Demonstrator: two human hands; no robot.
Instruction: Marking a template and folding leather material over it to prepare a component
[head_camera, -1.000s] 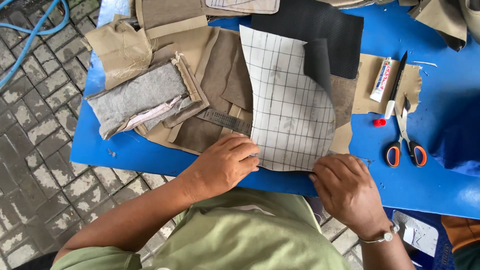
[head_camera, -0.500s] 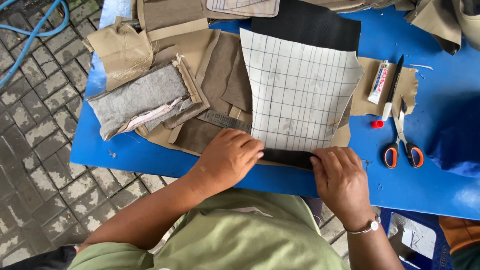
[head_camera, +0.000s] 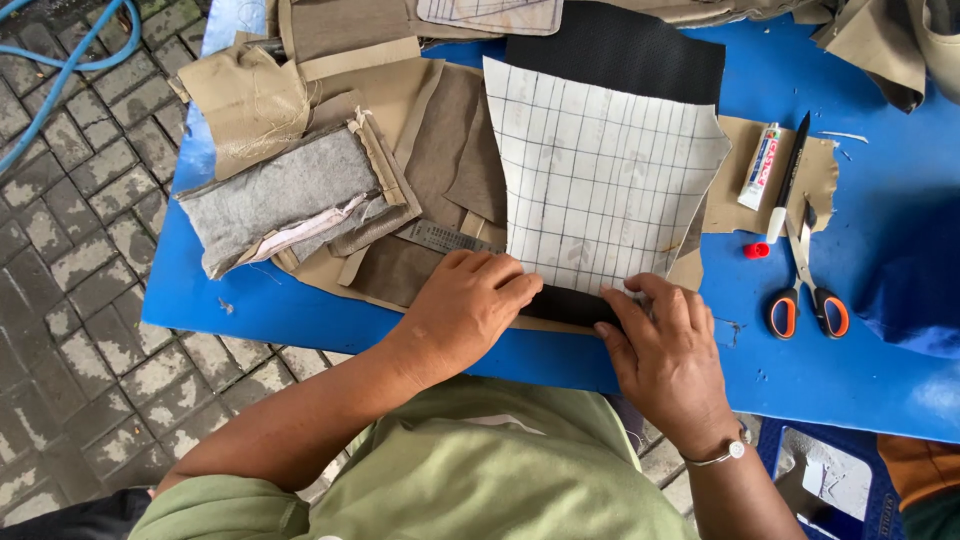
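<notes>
We found the left hand (head_camera: 468, 305) lying palm down, fingers spread and released, on the near left corner of a white sheet ruled with a dark grid (head_camera: 605, 180), its fingertips pressing the sheet's lower edge where it met a black strip of material (head_camera: 568, 304) showing beneath it. The right hand (head_camera: 660, 355) lay flat and unclenched as well, its fingertips on the near right corner of the same sheet and on the end of the black strip; neither hand was closed around anything. The gridded sheet lay flat on the blue desk (head_camera: 860, 370), right in front of us near the desk's front edge, overlapping a black textured piece (head_camera: 620, 45) at the far side and a heap of tan and brown fabric pieces (head_camera: 430, 150) to the left. Just beyond the left hand a grey metal ruler (head_camera: 440, 238) poked out from under the sheet. Further left sat a grey felt pad (head_camera: 280, 190) edged with tan cloth. To the right, well apart from the hands, a white glue tube (head_camera: 760, 165) and a black-and-white pen (head_camera: 788, 180) rested on a tan scrap (head_camera: 725, 205), a small red cap (head_camera: 757, 250) lay beside it, and orange-handled scissors (head_camera: 808, 290) lay on the bare desk.
</notes>
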